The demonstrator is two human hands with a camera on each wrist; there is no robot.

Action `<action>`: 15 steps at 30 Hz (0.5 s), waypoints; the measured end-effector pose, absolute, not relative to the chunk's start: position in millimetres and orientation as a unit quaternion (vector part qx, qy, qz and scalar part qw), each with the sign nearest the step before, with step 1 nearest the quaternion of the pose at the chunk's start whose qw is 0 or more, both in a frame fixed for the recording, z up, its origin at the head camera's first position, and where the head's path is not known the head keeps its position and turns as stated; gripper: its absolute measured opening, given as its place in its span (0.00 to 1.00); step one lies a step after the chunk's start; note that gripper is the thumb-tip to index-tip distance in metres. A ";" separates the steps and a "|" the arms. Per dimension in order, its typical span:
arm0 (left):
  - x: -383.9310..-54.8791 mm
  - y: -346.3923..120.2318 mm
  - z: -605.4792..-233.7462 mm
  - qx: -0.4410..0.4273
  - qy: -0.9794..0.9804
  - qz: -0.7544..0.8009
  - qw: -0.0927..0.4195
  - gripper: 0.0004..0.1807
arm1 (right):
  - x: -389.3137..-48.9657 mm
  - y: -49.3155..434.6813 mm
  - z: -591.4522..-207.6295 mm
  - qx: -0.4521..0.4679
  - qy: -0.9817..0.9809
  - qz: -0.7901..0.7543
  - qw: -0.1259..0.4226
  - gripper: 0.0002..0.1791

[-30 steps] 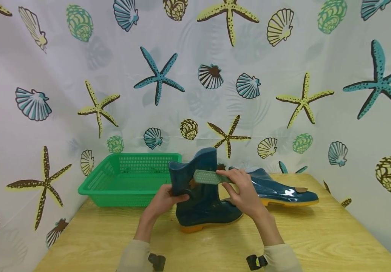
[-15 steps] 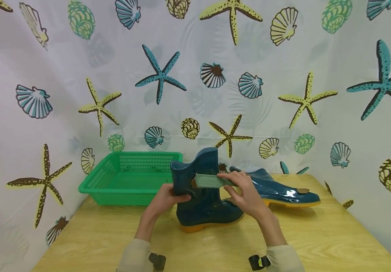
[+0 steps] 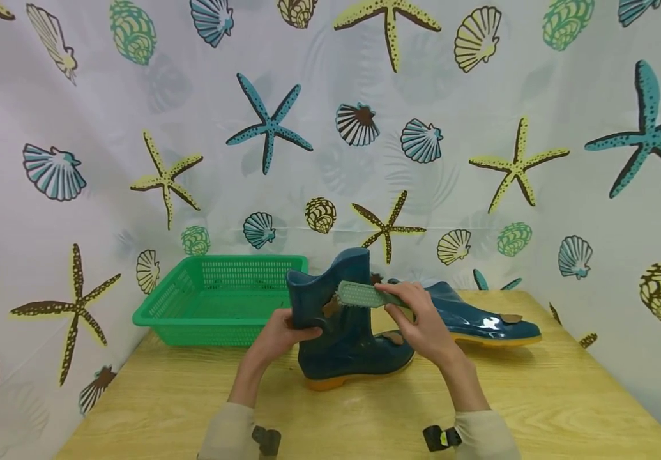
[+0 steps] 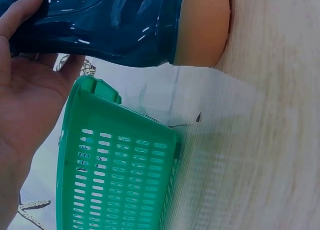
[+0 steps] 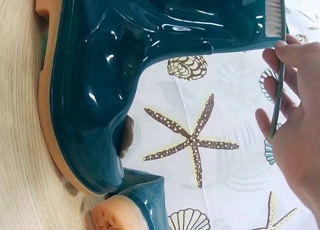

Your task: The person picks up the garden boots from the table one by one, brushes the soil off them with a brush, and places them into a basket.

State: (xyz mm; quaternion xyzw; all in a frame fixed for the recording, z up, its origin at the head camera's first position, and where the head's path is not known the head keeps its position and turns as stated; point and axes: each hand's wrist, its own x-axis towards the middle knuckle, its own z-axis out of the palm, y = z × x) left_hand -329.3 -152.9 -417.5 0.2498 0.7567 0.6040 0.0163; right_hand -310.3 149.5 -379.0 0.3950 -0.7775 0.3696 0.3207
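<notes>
A dark blue rubber boot (image 3: 336, 348) with an orange sole stands upright on the table, toe to the right. My left hand (image 3: 278, 335) grips its shaft from the left side, thumb across the front. In my right hand (image 3: 419, 319) is a green scrubbing brush (image 3: 360, 294), pinched by its handle. The pale bristles (image 5: 273, 12) face the boot's shaft in the right wrist view. A brown patch (image 3: 331, 308) shows on the shaft just left of the brush head, and another brown patch (image 3: 393, 337) lies on the toe.
A second blue boot (image 3: 468, 316) lies on its side behind at the right, a brown patch on its toe. A green slotted basket (image 3: 204, 332) stands at the back left. A patterned curtain (image 3: 330, 185) hangs behind the wooden table (image 3: 364, 421).
The brush head has moved up and to the right along the shaft, tilting a little, and uncovers more of the brown patch. My left hand and the boot stay nearly in place.
</notes>
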 end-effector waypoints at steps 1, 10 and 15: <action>-329.6 -153.2 -417.9 0.250 0.757 0.604 0.017 0.20 | -310.2 148.4 -378.7 0.392 -0.777 0.370 0.326 0.26; -329.0 -153.8 -416.8 0.249 0.754 0.607 0.026 0.21 | -309.3 138.1 -379.1 0.390 -0.796 0.329 0.326 0.24; -328.9 -154.2 -417.0 0.244 0.755 0.608 0.025 0.21 | -307.4 136.9 -380.7 0.379 -0.807 0.337 0.304 0.23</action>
